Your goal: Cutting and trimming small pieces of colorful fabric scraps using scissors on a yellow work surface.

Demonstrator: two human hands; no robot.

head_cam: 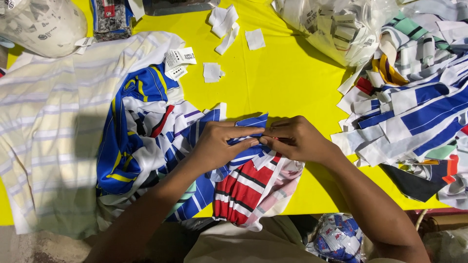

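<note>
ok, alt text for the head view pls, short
Left hand and right hand pinch a blue-and-white striped fabric piece together over a pile of striped fabric on a yellow table. White labels lie beyond; more fabric strips are heaped at the right.

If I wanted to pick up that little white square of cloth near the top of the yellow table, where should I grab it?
Pinch the white square by its lower edge, coming from the near side. It lies flat and alone on the yellow table, so no piece blocks that edge. Flat cloth gives no handle, so probably slide a fingertip under a corner first.
</note>
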